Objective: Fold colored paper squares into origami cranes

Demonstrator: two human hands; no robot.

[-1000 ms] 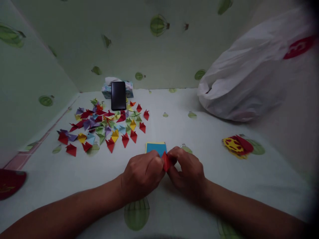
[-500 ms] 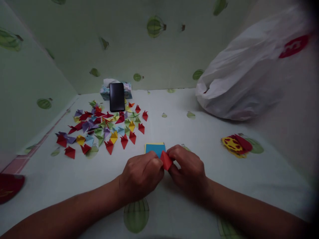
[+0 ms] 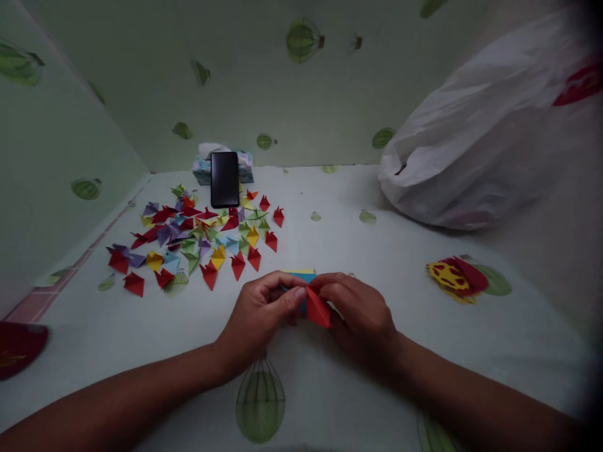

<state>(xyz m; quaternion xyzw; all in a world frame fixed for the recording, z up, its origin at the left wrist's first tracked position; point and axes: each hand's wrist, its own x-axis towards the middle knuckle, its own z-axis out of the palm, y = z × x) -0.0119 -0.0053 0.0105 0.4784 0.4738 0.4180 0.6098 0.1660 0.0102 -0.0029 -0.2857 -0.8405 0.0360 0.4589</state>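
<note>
Between my two hands is a piece of folded red paper [image 3: 319, 310], its pointed end tilted down to the right. My left hand [image 3: 266, 314] pinches its left edge between thumb and fingers. My right hand [image 3: 360, 314] grips its right side with curled fingers, which hide part of the paper. Just behind the hands lies a small stack of square paper [image 3: 305, 275], blue on top with a yellow edge showing. Several folded paper cranes [image 3: 218, 256] in red, yellow, green, blue and purple are spread over the left of the table.
A phone [image 3: 225, 179] leans against a tissue box [image 3: 201, 172] at the back. A large white plastic bag [image 3: 452, 157] fills the back right. Yellow and red cut-outs [image 3: 450, 277] lie at right, and a dark red object [image 3: 21, 348] at the left edge.
My left fingers have shifted from a closed fist to a thumb-and-finger pinch. The red paper has turned and shows a longer face pointing down to the right. The view has shifted slightly.
</note>
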